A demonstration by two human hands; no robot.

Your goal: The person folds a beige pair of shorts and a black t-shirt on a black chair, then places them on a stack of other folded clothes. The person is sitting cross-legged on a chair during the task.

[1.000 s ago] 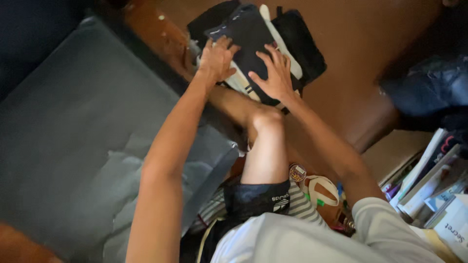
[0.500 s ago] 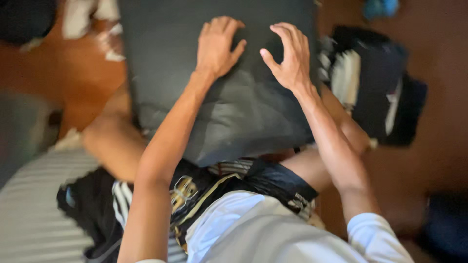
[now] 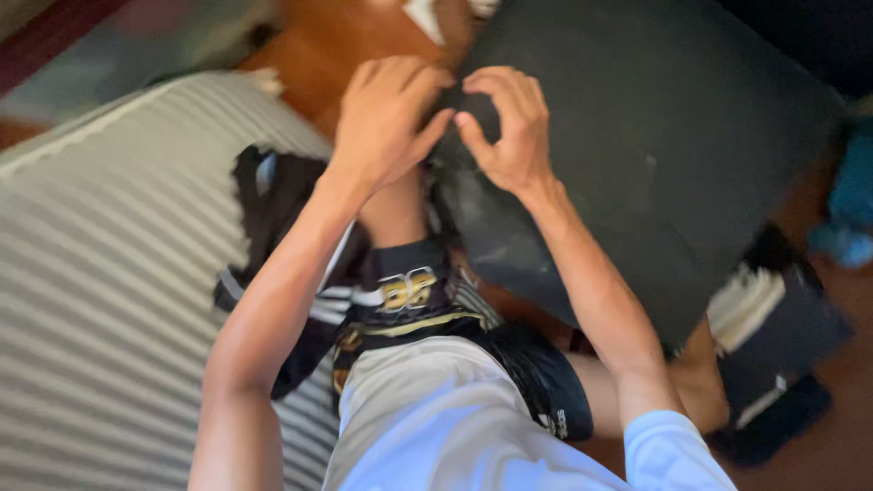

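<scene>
A big dark grey cushion [image 3: 664, 145] lies tilted across the upper right, over my legs. Both hands meet at its left edge. My left hand [image 3: 386, 114] curls its fingers over that edge, just above my knee. My right hand [image 3: 505, 127] sits right beside it, fingertips bent and pinching the cushion's fabric. The fingertips of the two hands almost touch. I cannot see what lies under the cushion.
A grey-and-white striped mattress [image 3: 109, 273] fills the left. A black garment with a gold emblem [image 3: 405, 293] lies by my lap. Folded dark and cream clothes [image 3: 773, 332] are stacked at the lower right on the brown wooden floor [image 3: 332, 45]. Something blue [image 3: 850, 214] sits at the right edge.
My hands left the folded clothes, went flat onto the grey cushion, and have now come together curled at its edge. The view swung left, so the striped mattress has come into sight.
</scene>
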